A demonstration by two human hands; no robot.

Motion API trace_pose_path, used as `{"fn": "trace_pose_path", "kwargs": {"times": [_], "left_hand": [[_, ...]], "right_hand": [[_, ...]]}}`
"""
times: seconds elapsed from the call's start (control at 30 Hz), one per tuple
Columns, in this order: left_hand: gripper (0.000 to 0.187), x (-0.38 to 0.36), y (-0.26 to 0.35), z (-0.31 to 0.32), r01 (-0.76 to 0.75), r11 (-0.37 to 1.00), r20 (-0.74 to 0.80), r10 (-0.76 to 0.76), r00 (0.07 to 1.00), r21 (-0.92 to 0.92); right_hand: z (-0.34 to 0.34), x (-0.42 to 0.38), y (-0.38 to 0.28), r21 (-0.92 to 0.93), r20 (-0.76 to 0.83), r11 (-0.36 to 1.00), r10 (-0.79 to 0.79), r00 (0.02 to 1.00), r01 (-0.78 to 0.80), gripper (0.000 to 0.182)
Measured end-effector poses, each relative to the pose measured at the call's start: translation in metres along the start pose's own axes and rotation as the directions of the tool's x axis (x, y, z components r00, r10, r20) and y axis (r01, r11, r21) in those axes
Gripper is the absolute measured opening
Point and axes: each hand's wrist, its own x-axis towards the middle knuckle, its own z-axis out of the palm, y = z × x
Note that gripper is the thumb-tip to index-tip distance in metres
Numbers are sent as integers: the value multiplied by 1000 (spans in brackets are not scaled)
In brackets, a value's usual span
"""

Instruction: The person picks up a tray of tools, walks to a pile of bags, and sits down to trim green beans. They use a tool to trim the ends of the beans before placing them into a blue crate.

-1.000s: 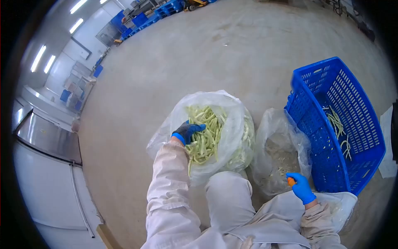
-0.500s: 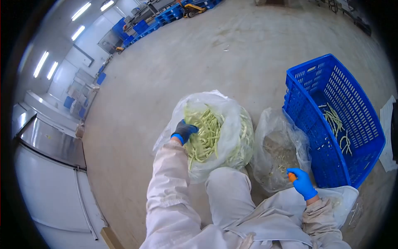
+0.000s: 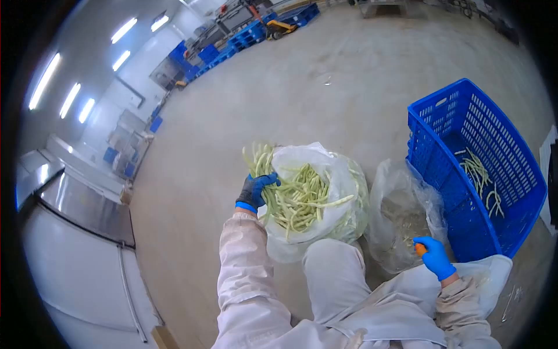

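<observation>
My left hand [image 3: 256, 191], in a dark work glove over a blue one, is closed round a bunch of long green beans [image 3: 258, 157] at the left rim of a white plastic bag. More pale green beans [image 3: 302, 200] fill this open bag [image 3: 343, 189]. In its blue glove, my right hand [image 3: 436, 257] grips a tool with an orange handle [image 3: 420, 249]; I cannot make out its working end. That hand is above the near edge of a clear plastic bag [image 3: 383, 189] with small scraps [image 3: 407, 224] in it.
Right of the clear bag stands a blue slatted crate [image 3: 453, 192], with some beans [image 3: 476, 171] lying inside. Blue pallets [image 3: 247, 36] and a yellow pallet jack [image 3: 281, 28] are at the far back. A white wall unit [image 3: 81, 267] runs along the left.
My left hand has come up out of the bag's beans and now holds a bunch at the left rim. The right hand still grips the orange handle. The view has shifted slightly.
</observation>
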Motion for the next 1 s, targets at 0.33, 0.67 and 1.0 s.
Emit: {"fn": "trace_pose_path", "kwargs": {"times": [0.33, 0.67, 1.0], "left_hand": [[31, -17, 51, 22, -166, 950, 96, 145, 985, 266], [70, -54, 94, 76, -267, 963, 447, 254, 858, -35], [78, -81, 91, 154, -202, 902, 581, 404, 706, -382]], "right_hand": [[-1, -9, -5, -38, -52, 999, -34, 998, 32, 21], [-12, 20, -59, 36, -107, 982, -179, 978, 183, 23], [-8, 124, -173, 336, -37, 841, -439, 898, 425, 59]]}}
